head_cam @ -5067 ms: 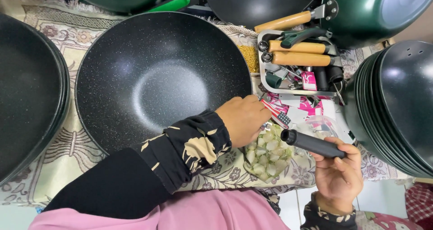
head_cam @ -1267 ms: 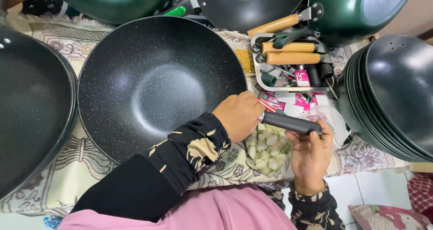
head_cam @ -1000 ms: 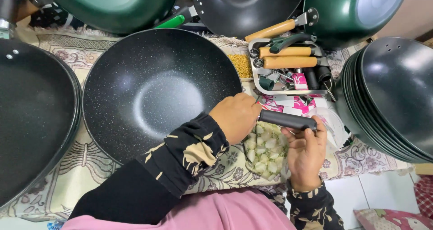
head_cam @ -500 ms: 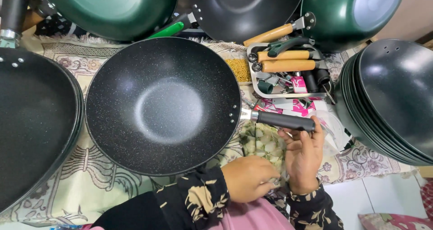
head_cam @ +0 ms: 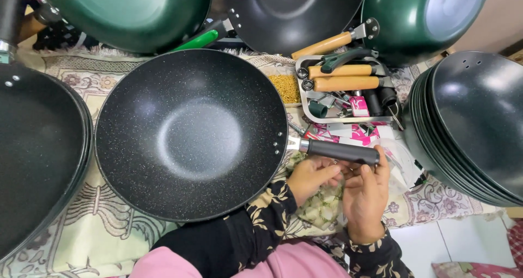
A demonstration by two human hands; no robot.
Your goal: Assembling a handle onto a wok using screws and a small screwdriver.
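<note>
- We look down on a speckled black wok [head_cam: 193, 133] lying on a patterned cloth [head_cam: 103, 231], its black handle [head_cam: 340, 151] already seated at the rim bracket to the wok's right.
- Our right hand [head_cam: 366, 196] reaches up under the handle's far end, fingertips touching it; our left hand [head_cam: 310, 175] sits curled just beneath the handle, close to the wok's rim, pinching something too small to make out.
- We judge the handle placed but its fastening unfinished, since both hands are at work below it.
- Beyond the handle, away from us, a metal tray [head_cam: 343, 90] holds wooden handles [head_cam: 340, 77] and small hardware.
- Right of the wok rises a stack of black pans [head_cam: 471, 125]; green woks [head_cam: 131, 11] lie beyond the wok's far rim.
</note>
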